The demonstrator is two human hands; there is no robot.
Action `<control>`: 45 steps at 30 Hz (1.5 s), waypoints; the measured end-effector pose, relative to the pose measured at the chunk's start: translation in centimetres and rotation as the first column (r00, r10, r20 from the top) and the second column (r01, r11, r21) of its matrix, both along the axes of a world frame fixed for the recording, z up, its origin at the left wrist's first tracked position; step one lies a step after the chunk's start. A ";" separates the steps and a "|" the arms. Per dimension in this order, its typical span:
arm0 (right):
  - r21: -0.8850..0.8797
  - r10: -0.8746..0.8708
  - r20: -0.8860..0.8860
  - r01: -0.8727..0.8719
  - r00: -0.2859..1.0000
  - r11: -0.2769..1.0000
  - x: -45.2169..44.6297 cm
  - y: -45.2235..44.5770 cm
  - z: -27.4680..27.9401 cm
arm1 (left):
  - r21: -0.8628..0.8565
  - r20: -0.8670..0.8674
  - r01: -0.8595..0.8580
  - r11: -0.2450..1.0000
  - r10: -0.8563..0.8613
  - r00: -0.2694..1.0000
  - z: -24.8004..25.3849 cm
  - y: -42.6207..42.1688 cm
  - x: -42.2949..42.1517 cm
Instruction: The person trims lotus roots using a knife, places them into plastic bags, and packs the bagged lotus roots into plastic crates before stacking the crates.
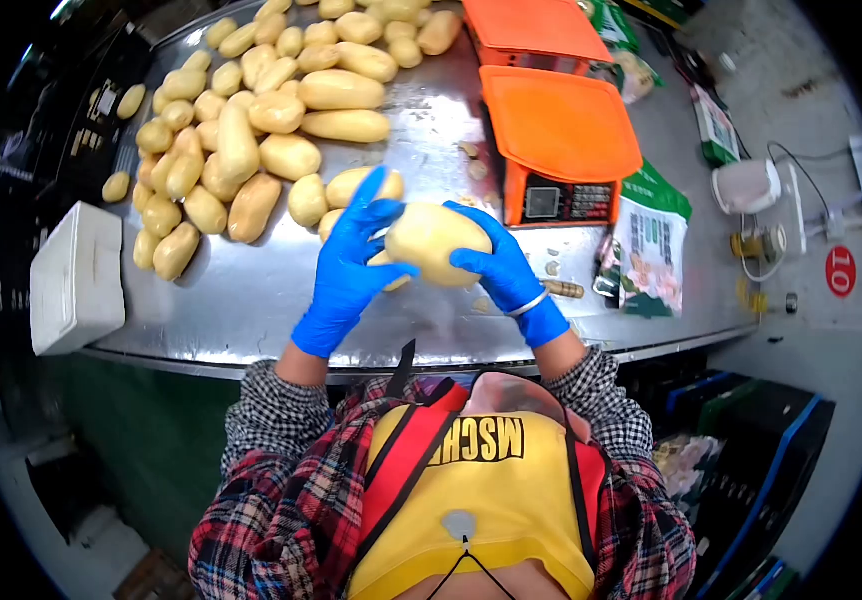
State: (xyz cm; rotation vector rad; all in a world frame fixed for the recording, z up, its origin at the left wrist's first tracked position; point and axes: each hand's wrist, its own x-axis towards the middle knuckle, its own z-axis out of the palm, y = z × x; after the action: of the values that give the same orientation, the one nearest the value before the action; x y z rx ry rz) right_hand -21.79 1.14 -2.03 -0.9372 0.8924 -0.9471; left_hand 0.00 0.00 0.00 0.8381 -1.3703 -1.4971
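Note:
A large peeled potato [438, 244] is held above the steel table, close in front of me. My right hand [507, 268], in a blue glove with a white band at the wrist, grips the potato from its right side with thumb and fingers. My left hand [347, 262], also blue-gloved, is at the potato's left side with its fingers spread and the index finger pointing up. Whether its fingertips touch the potato I cannot tell. Behind it, more potatoes [307, 200] lie on the table, partly hidden by the hand.
A big heap of potatoes [276, 112] covers the table's [281, 300] far left. Two orange scales [561, 120] stand at the back right. Beside them are a printed bag [654, 245] and a wooden handle [563, 289]. A white foam box [79, 280] sits at the left edge.

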 end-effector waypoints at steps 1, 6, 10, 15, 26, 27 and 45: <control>-0.071 -0.143 -0.054 0.139 0.988 0.988 0.9 0.3 -0.4 | 0.143 -0.165 -0.101 0.985 0.124 0.978 -2.0 -0.3 -0.1; -0.697 -0.516 -0.398 0.117 0.758 0.708 -1.7 5.8 -0.4 | 0.563 -0.514 0.209 0.800 0.140 0.846 -3.6 4.0 -9.0; -0.635 -0.366 -0.268 0.122 0.891 0.763 -4.4 7.9 1.3 | 0.534 -0.729 0.380 0.756 0.183 0.660 -2.8 2.4 -10.0; -0.671 -0.625 -0.633 0.077 0.457 0.737 -14.0 10.0 -7.3 | 0.429 -0.865 0.629 0.649 0.094 0.493 -3.3 1.9 -9.9; -0.404 -0.413 -0.911 -0.185 -0.011 0.896 -16.7 10.6 -11.2 | 0.584 -0.651 0.403 0.705 0.110 0.751 -2.7 1.9 -11.1; -0.351 -0.359 -0.933 -0.173 -0.015 0.920 -16.7 10.3 -11.4 | 0.578 -0.535 0.320 0.751 0.052 0.843 -2.8 2.0 -10.9; 0.075 -0.211 -0.106 0.220 0.972 0.973 -7.1 8.1 -5.0 | 0.008 0.836 -0.104 0.994 0.050 0.546 -3.6 3.6 -9.8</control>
State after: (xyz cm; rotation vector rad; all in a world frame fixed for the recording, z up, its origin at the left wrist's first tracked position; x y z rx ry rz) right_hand -28.87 9.22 -7.00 -0.8285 1.1265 -1.0455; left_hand -9.85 3.59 -3.57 1.7888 -1.9265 -1.0552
